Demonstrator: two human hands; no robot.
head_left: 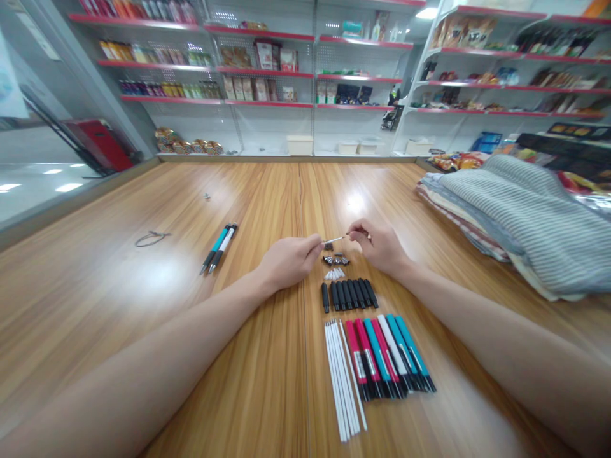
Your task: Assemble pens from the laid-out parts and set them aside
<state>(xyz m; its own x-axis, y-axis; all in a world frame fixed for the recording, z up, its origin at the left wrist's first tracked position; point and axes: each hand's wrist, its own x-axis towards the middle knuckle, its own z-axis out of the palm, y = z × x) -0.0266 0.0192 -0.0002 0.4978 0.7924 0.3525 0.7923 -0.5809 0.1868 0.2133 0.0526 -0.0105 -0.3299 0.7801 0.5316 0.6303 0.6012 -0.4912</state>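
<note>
My left hand [289, 259] and my right hand [377, 245] meet above the wooden table [191, 305], both pinched on a thin white pen refill [334, 240] held level between them. Just below lie small metal tips [335, 259], small white pieces [334, 274], a row of black grips [348, 294], several white refills [341, 375] and a row of pink, teal and white pen barrels [389, 356]. Two assembled pens [219, 248] lie to the left of my left hand.
Folded striped cloths [520, 216] are stacked at the table's right. A rubber band [150, 238] and a tiny metal bit [207, 196] lie at the left. Store shelves [267, 70] with goods line the back wall.
</note>
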